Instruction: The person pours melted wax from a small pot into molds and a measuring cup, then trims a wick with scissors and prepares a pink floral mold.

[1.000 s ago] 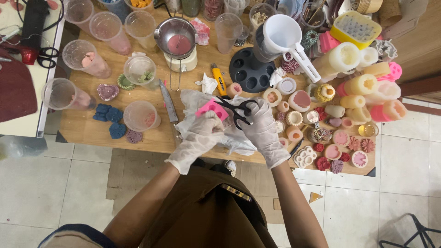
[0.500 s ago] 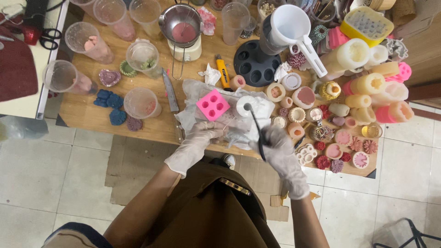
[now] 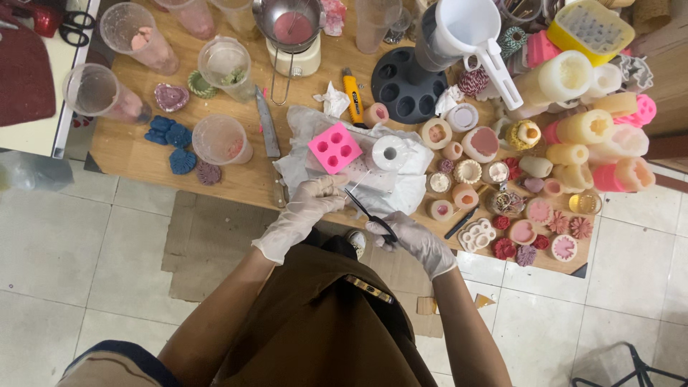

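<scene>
Both hands wear white gloves. My right hand [image 3: 408, 236] grips black scissors [image 3: 364, 208] below the table's front edge, blades pointing up-left toward my left hand [image 3: 315, 197]. The left fingers are pinched on a thin white wick [image 3: 360, 178] that runs up toward a white spool [image 3: 390, 153]. A pink square silicone mould [image 3: 334, 147] with several round cavities lies on a crumpled clear plastic sheet [image 3: 416, 193] just above my left hand.
The wooden table [image 3: 136, 161] carries plastic cups [image 3: 221, 140], a knife [image 3: 266, 132], a yellow box cutter [image 3: 352, 96], a metal melting pot [image 3: 292, 21], a black round holder [image 3: 408, 89], a white jug [image 3: 469, 29], blue wax shapes [image 3: 170, 140] and many moulds and candles [image 3: 573, 143] at right.
A second ago both hands held the pink mould and scissors over the table. The mould now lies on the plastic; my hands dropped to the front edge, scissors turned toward the wick.
</scene>
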